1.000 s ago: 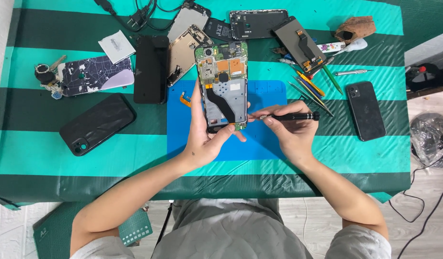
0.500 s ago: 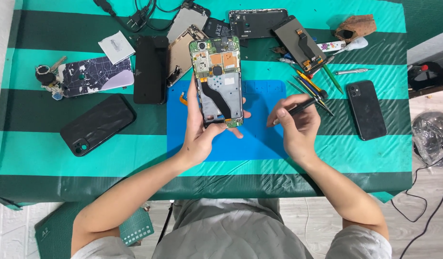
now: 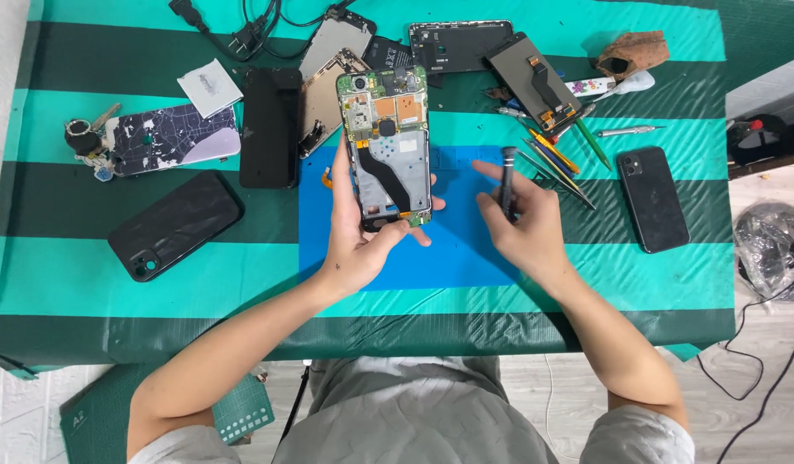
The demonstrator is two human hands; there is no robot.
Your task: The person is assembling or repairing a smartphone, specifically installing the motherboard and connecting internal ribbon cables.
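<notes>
My left hand [image 3: 360, 238] grips an opened phone [image 3: 386, 146] from below, holding it upright above the blue work mat [image 3: 465, 249]. The phone's back is off, and green boards, orange parts and a black flex cable show. My right hand [image 3: 526, 228] is closed around a black screwdriver [image 3: 507, 176], which stands almost vertical with its cap end up. This hand hovers over the mat's right edge, a short gap away from the phone.
A green striped cloth [image 3: 88, 283] covers the table. On the left lie a black phone [image 3: 175, 225], a patterned back cover [image 3: 169, 139] and a black panel [image 3: 269, 127]. Phone parts [image 3: 459, 43], several tools [image 3: 556, 159] and another black phone [image 3: 653, 198] lie at the right.
My left hand has lifted the opened phone off the mat and raised it. My right hand pulled the screwdriver away from the phone and turned it from level to upright.
</notes>
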